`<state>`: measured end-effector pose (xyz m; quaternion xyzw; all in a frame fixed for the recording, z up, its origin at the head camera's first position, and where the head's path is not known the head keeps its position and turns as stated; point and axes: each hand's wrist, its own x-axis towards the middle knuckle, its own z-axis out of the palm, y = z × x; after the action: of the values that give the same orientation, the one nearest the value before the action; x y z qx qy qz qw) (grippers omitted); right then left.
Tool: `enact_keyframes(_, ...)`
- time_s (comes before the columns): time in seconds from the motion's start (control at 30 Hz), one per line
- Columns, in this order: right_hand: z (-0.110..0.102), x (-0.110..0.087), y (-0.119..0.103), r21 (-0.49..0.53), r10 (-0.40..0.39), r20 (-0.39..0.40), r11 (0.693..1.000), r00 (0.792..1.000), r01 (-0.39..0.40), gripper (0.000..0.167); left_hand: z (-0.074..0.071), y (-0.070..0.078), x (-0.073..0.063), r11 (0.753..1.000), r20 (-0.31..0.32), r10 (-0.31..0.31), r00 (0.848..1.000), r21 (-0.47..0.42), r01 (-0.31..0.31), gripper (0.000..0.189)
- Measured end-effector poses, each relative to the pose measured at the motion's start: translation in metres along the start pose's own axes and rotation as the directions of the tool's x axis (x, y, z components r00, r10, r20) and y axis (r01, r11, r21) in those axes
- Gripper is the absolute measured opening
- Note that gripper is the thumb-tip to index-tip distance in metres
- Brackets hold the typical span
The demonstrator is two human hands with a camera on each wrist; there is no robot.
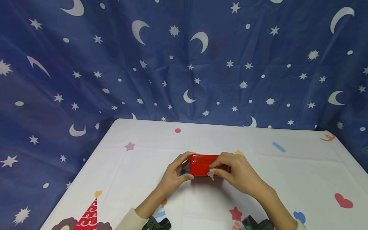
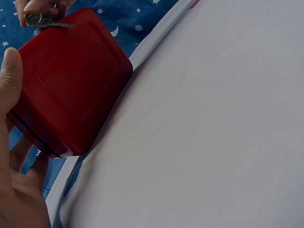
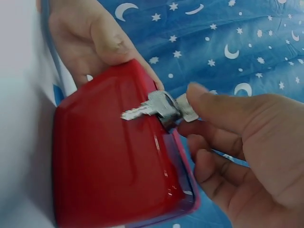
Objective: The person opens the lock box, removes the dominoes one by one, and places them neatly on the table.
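Note:
A small red lockbox (image 1: pixel 199 166) is at the middle of the table, with a shadow on the cloth below it. My left hand (image 1: pixel 170 179) grips its left end, the thumb at the front lower corner and the fingers round the back. At the lock in the box's front, the right hand (image 1: pixel 242 172) pinches the bow of a silver key (image 3: pixel 186 108) between thumb and forefinger. A second key (image 3: pixel 137 112) hangs from the same ring, its toothed blade lying over the red face in the right wrist view. The pinched key's blade is hidden at the lock.
A white cloth (image 1: pixel 149 134) printed with stars, hearts and party hats covers the table. Behind and to the left hangs a blue curtain (image 1: pixel 161 57) with moons and stars. Dark wrist devices (image 1: pixel 156 223) show at the bottom edge.

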<state>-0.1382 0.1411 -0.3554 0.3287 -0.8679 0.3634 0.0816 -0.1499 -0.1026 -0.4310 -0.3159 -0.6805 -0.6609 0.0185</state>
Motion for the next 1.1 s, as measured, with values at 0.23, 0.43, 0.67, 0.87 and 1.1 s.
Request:
enact_keyframes(0.23,-0.012,-0.009,0.007,-0.127,0.026,-0.128,0.991,0.991,-0.042,0.026,0.004,0.001,0.004,1.0,0.005,-0.003,1.0,0.0,0.003,0.072)
enact_keyframes(0.43,-0.015,-0.024,0.02,-0.176,0.062,-0.251,0.978,0.966,-0.108,0.036,0.004,0.002,0.006,1.0,0.006,-0.004,1.0,0.007,0.004,0.073)
enact_keyframes(0.67,-0.007,-0.037,0.029,-0.077,0.2,-0.202,0.973,0.959,-0.219,0.054,0.002,0.003,0.007,1.0,0.015,-0.022,1.0,0.015,0.022,0.071)
enact_keyframes(0.87,0.003,-0.043,0.03,0.102,0.333,-0.125,0.941,0.934,-0.322,0.055,0.0,0.008,0.001,0.998,0.007,-0.062,0.998,0.028,0.062,0.071)
enact_keyframes(1.1,0.008,-0.048,0.028,0.202,0.345,-0.132,0.927,0.929,-0.316,0.054,-0.001,0.001,-0.013,0.985,-0.005,-0.159,0.987,0.064,0.159,0.073)
